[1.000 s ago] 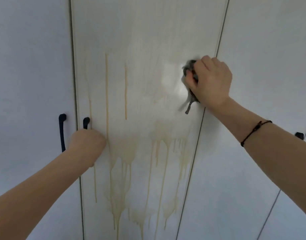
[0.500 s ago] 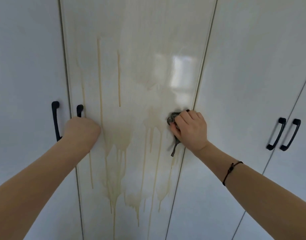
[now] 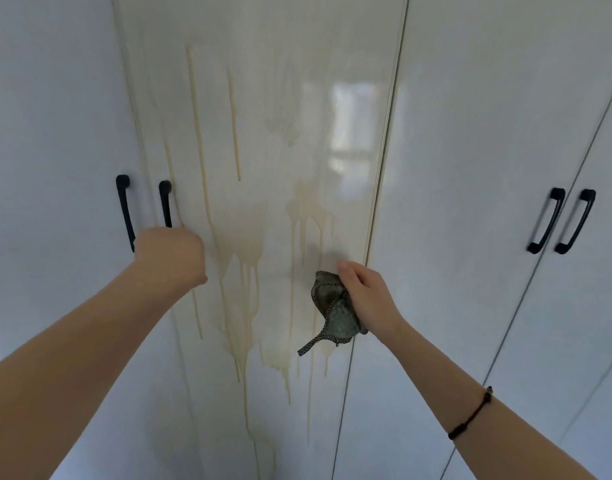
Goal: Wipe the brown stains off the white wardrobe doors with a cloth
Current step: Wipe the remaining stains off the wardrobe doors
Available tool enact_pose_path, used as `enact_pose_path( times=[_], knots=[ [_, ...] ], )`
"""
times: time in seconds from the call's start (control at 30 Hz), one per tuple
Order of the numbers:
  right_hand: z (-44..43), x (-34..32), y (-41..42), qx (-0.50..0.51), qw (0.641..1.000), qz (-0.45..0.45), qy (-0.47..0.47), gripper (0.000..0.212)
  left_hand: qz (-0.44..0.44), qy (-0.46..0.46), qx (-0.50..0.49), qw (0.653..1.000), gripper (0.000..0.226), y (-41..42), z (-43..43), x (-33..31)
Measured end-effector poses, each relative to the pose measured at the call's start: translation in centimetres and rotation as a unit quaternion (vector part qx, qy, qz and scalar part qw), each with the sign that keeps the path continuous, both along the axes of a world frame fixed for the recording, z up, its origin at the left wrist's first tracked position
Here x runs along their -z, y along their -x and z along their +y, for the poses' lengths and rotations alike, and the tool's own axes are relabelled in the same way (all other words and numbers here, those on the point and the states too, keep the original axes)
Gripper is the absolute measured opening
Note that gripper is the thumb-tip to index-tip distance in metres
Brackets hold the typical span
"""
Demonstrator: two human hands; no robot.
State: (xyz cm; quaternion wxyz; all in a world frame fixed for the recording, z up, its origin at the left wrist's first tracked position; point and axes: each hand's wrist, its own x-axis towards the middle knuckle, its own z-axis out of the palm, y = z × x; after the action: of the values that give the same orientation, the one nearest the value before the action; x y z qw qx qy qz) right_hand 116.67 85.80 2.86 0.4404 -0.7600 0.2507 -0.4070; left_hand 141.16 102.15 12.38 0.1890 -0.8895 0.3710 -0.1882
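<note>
A white wardrobe door [image 3: 263, 98] fills the middle of the view, streaked with brown stains [image 3: 242, 237] that run down in long drips. My right hand [image 3: 366, 296] grips a bunched grey-green cloth [image 3: 334, 310] near the door's right edge, at mid height; one corner of the cloth hangs down. My left hand [image 3: 171, 258] is curled around the lower part of the door's black handle [image 3: 165, 204], which it partly hides.
A second black handle [image 3: 125, 213] sits on the door to the left. Two more black handles [image 3: 546, 220] are on the pair of doors at the right. A bright window reflection [image 3: 353, 129] shines on the upper right of the stained door.
My right hand has wiped downward with the cloth along the door's right edge, from the upper area to mid height. The left hand stays on the handle.
</note>
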Motion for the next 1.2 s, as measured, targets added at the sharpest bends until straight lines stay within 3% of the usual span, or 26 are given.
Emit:
enact_pose_path(
  times=[0.07, 0.17, 0.23, 0.3, 0.37, 0.43, 0.57, 0.67, 0.73, 0.8, 0.9, 1.0, 1.07, 1.2],
  knots=[
    [0.7, -1.3, 0.2, -0.065, 0.991, -0.061, -0.097, 0.050, 0.001, 0.025, 0.001, 1.000, 0.036, 0.5, 0.7, -0.5],
    [1.2, -3.2, 0.4, -0.204, 0.948, -0.135, -0.202, 0.029, -0.015, 0.104, 0.059, 0.993, 0.040, 2.3, 1.3, -1.1],
    [1.3, -4.5, 0.6, -0.253, 0.939, -0.118, -0.199, 0.046, 0.000, 0.181, 0.098, 0.979, 0.044, 3.5, 1.7, -1.7],
    [0.7, -6.7, 1.2, -0.209, 0.966, -0.072, -0.133, 0.050, 0.006, 0.238, 0.101, 0.966, 0.046, 3.5, 2.3, -2.8],
    [-0.6, -9.5, 2.0, -0.113, 0.994, -0.011, -0.009, 0.043, 0.021, 0.283, 0.070, 0.956, 0.048, 2.1, 3.0, -3.9],
    [-2.3, -12.4, 2.2, -0.030, 0.989, 0.052, 0.132, 0.034, 0.047, 0.325, 0.032, 0.944, 0.051, 0.3, 3.4, -3.9],
    [-5.0, -15.9, 0.7, 0.207, 0.917, 0.044, 0.339, 0.025, 0.135, 0.421, 0.036, 0.896, 0.068, -0.8, 1.6, -1.8],
    [-6.2, -16.7, -0.4, 0.357, 0.803, -0.005, 0.477, 0.030, 0.153, 0.511, 0.075, 0.842, 0.068, -1.4, 0.3, -0.4],
    [-6.4, -16.4, -1.3, 0.407, 0.783, -0.056, 0.468, 0.033, 0.176, 0.561, 0.113, 0.801, 0.054, -1.9, -0.2, -0.2],
    [-6.3, -15.2, -2.7, 0.399, 0.815, -0.083, 0.412, 0.034, 0.193, 0.600, 0.131, 0.765, 0.040, -2.1, -0.5, -0.2],
    [-5.7, -11.8, -5.0, 0.362, 0.828, -0.097, 0.416, 0.034, 0.159, 0.613, 0.137, 0.762, 0.031, -2.0, -0.8, 0.3],
    [-5.1, -10.3, -6.8, 0.354, 0.788, -0.087, 0.496, 0.026, 0.141, 0.626, 0.149, 0.752, 0.023, -2.4, -1.1, 1.0],
    [-5.4, -13.2, -8.0, 0.368, 0.778, -0.090, 0.501, 0.030, 0.140, 0.630, 0.148, 0.749, 0.023, -3.0, -1.4, 1.3],
    [-5.3, -22.7, -10.7, 0.369, 0.802, -0.136, 0.450, 0.023, 0.172, 0.653, 0.161, 0.720, 0.026, -3.7, -2.2, 2.5]
  ],
)
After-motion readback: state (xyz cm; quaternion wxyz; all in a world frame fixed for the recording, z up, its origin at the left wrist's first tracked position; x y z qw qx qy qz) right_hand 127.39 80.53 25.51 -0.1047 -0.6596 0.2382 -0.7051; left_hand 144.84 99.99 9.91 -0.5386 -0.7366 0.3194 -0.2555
